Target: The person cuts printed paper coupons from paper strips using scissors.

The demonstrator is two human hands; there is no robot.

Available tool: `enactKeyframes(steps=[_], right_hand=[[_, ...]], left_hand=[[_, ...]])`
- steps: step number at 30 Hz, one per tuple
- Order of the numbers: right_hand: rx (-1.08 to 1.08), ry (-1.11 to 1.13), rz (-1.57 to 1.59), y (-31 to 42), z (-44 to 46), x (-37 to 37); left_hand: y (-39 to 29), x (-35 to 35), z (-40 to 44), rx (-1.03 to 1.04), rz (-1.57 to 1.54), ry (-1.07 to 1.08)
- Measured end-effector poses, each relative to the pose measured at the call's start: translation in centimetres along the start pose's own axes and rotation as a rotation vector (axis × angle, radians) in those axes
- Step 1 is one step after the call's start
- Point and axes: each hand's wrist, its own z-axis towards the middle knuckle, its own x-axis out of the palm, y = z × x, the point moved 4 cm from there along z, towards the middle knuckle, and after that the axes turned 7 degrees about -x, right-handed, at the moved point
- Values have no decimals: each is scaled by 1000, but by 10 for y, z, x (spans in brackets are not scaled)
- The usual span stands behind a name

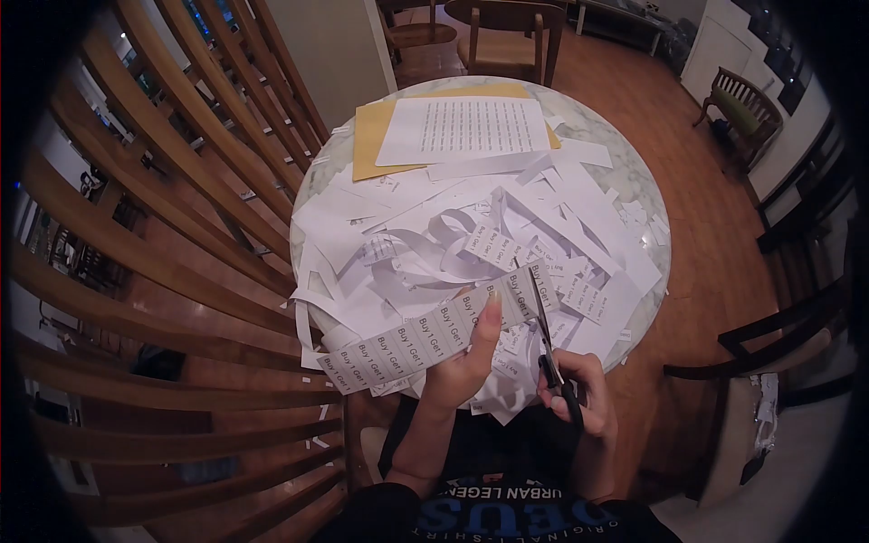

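Note:
My left hand [466, 362] grips a long paper strip [398, 348] printed with a row of "Buy 1 Get 1" labels, thumb on top. In my right hand [584, 389] is a pair of black-handled scissors [549, 362]. Its blades reach up across the right end of the strip, beside the last label. Whether the paper there is cut through, I cannot tell. Below and behind the strip lie curled paper offcuts [398, 240] and several cut label pieces [588, 299].
A round marble-topped table [638, 181] carries the papers. At its far side a printed sheet [480, 127] rests on a yellow envelope [371, 136]. Wooden slats [181, 217] stand close on the left. Beyond the table is a wooden chair [507, 45]; a bench [738, 113] stands far right.

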Motion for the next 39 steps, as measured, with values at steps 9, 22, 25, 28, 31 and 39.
enactKeyframes(steps=[9, 22, 25, 28, 31, 39], right_hand=[[-12, -48, 1, 2, 0, -2], [-14, -120, -127, 2, -2, -8], [-27, -130, -162, 8, 0, -4], [24, -153, -126, 2, -2, -5], [18, -154, -135, 2, -2, -5], [37, -166, -129, 0, -1, -4]], left_hand=[[0, 3, -1, 33, 34, 12], [0, 1, 0, 11, 94, 26], [-1, 1, 1, 32, 95, 12], [-3, 1, 2, 42, 86, -2], [-3, -1, 1, 23, 76, -5], [-1, -2, 2, -2, 60, -25]])
